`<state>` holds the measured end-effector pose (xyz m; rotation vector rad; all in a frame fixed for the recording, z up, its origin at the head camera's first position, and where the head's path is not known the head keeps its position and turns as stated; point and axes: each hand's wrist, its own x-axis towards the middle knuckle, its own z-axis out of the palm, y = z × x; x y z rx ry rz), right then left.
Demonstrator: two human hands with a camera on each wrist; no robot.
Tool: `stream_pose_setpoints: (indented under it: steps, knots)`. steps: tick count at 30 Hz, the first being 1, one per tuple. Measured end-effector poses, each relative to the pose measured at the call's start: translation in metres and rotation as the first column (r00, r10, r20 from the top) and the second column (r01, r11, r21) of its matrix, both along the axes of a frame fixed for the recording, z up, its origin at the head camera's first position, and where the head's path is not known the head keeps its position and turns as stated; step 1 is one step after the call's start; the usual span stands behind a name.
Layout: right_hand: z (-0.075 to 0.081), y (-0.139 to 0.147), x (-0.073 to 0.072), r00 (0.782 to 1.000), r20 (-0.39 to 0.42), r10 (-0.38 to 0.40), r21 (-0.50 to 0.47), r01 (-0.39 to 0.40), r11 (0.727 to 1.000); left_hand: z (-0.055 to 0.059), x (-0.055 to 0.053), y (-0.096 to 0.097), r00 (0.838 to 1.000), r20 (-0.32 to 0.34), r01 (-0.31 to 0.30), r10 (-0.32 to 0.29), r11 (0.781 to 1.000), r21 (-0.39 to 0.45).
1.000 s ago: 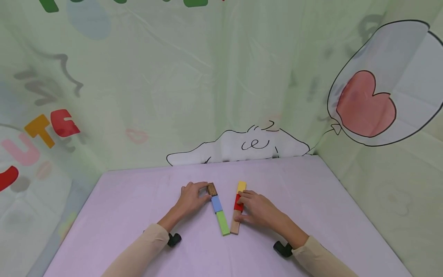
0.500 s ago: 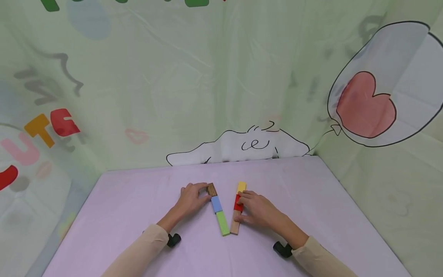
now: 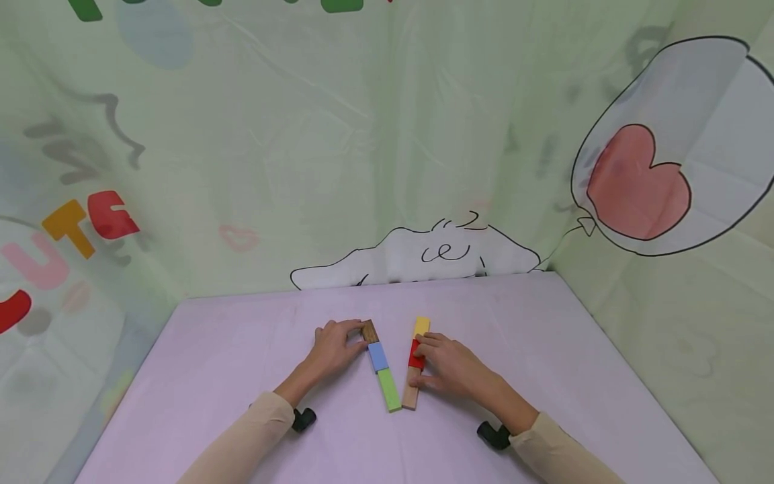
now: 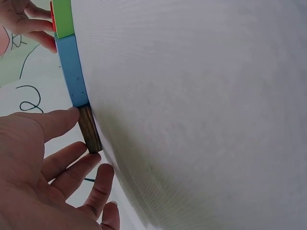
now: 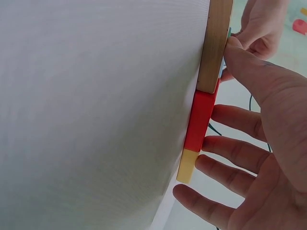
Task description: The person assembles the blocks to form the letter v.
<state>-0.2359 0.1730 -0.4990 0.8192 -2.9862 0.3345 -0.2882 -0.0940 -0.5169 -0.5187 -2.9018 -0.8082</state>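
Note:
Two rows of small wooden blocks form a V on the table. On the left lie a dark brown block (image 3: 369, 331), a blue block (image 3: 378, 356) and a green block (image 3: 390, 390). The right row has a yellow block (image 3: 422, 326), a red block (image 3: 416, 354) and a tan block (image 3: 410, 389). My left hand (image 3: 332, 346) pinches the brown block, thumb near the blue joint and fingers at its far end. With straight fingers along the red block and thumb against the tan one, my right hand (image 3: 453, 363) touches the right row; its fingertips also reach near the yellow block.
A pale lilac cloth covers the table (image 3: 242, 349). Behind it hangs a light green printed curtain (image 3: 272, 154), with a balloon drawing (image 3: 725, 148) at the right. Black camera mounts (image 3: 495, 435) sit at both wrists by the beige sleeves.

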Motion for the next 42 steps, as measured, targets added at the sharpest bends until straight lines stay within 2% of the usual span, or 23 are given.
stream_pose_setpoints:
  steps: [17,28,35,42]
  knots:
    - [0.003,-0.001,0.002,1.000,-0.004,0.007,0.004,-0.007,1.000,-0.001,0.002,-0.002,1.000,-0.008,0.000,0.000,1.000,0.005]
    - [0.002,-0.001,0.001,1.000,-0.012,0.004,0.025,-0.004,1.000,-0.001,0.006,-0.007,0.999,-0.052,-0.009,0.006,0.998,-0.059]
    - [0.004,-0.001,0.002,1.000,-0.019,-0.003,0.021,0.003,1.000,0.003,0.015,-0.020,0.997,-0.064,-0.050,0.043,0.993,-0.111]
    - [0.002,-0.001,0.003,0.999,-0.031,-0.006,0.032,0.007,0.999,0.002,0.028,-0.036,0.996,-0.092,-0.031,0.017,0.986,-0.163]
